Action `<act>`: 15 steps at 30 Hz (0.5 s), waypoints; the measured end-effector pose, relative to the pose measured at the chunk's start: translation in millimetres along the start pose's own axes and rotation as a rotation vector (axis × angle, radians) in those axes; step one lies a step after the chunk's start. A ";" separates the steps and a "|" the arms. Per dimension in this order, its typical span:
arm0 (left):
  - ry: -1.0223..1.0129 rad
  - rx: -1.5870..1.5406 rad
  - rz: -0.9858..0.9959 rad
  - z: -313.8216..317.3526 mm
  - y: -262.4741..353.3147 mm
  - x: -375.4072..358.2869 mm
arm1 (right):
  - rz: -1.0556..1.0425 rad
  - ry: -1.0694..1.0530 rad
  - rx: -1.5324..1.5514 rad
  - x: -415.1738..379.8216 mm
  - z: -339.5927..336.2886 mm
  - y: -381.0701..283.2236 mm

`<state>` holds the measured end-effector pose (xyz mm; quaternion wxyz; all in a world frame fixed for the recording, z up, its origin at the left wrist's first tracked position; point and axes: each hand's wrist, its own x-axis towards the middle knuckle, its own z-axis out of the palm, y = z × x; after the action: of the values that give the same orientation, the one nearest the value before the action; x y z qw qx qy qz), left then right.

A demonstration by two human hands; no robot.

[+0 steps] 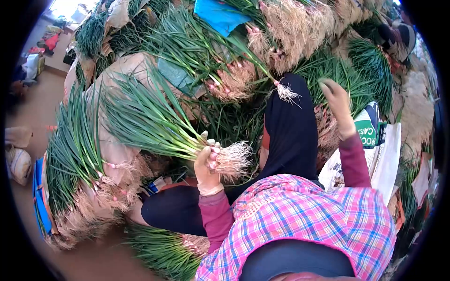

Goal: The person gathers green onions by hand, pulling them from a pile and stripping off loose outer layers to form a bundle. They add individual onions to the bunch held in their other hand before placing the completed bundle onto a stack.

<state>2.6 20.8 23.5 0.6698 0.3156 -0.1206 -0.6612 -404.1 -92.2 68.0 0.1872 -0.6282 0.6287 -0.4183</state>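
My left hand [206, 166], in a pale glove, is closed around a bunch of green garlic [164, 129] just above its pinkish bulbs. The long leaves fan out to the upper left, and the pale roots [234, 159] hang out on the right. My right hand [336, 103], also gloved, is raised beyond my dark-clothed knee [293, 122] with nothing visible in it, its fingers stretched out. Between the hands, a single green garlic plant [276, 83] lies with its bulb and white roots at the top of that knee.
Piles of green garlic [75, 154] surround me to the left, front and right, with matted roots [300, 33] at the back. A printed white sack [365, 150] lies beside my right arm. Blue plastic [220, 16] shows on the back pile. Bare floor [93, 257] is at lower left.
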 end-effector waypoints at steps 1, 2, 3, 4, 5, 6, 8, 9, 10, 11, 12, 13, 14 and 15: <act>-0.047 -0.032 0.013 4.1 -1.4 3.3 | 0.037 -0.058 0.050 20.2 24.1 -10.2; 0.015 -0.037 0.032 15.5 0.2 2.1 | 0.068 -0.123 0.078 40.0 49.2 -28.1; 0.021 -0.032 0.026 15.7 -0.7 0.2 | 0.081 -0.241 0.019 66.0 79.6 -23.7; 0.028 -0.028 0.027 14.8 -0.5 -1.5 | 0.057 -0.389 -0.236 86.8 104.5 -35.9; 0.028 -0.028 0.030 14.1 -0.3 -2.5 | 0.262 -0.590 -0.292 106.8 131.1 -52.7; 0.030 -0.029 0.035 13.8 -1.3 -4.0 | 0.552 -0.782 -0.067 113.1 152.6 -58.8; 0.070 -0.161 -0.029 24.5 -0.9 -10.0 | 0.507 -0.989 0.587 112.4 213.3 -18.4; 0.097 -0.127 -0.024 31.6 -2.6 -11.0 | 0.409 -0.842 0.547 97.7 223.0 -38.6; 0.128 -0.101 -0.016 33.4 -2.1 -11.0 | 0.309 -0.700 0.507 67.9 231.2 -63.8; 0.064 -0.013 -0.072 17.3 -4.5 -8.7 | 0.347 -0.714 0.599 38.6 232.3 -86.0; 0.044 0.030 -0.175 9.0 -4.6 -7.6 | 0.402 -0.725 0.689 6.6 231.0 -103.9; 0.088 0.083 -0.170 9.8 -6.8 -8.1 | 0.434 -0.810 0.777 -22.4 233.5 -116.7; 0.128 0.144 -0.177 10.9 -9.1 -7.7 | 0.473 -0.881 0.870 -46.1 237.0 -125.0; 0.129 0.222 -0.214 4.2 -10.9 -6.5 | 0.463 -0.881 0.903 -65.8 246.6 -128.3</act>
<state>-9.3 26.8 22.0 0.5628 0.4406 -0.1156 -0.6898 -126.0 -83.7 3.6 0.7557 -0.4490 0.3754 -0.2938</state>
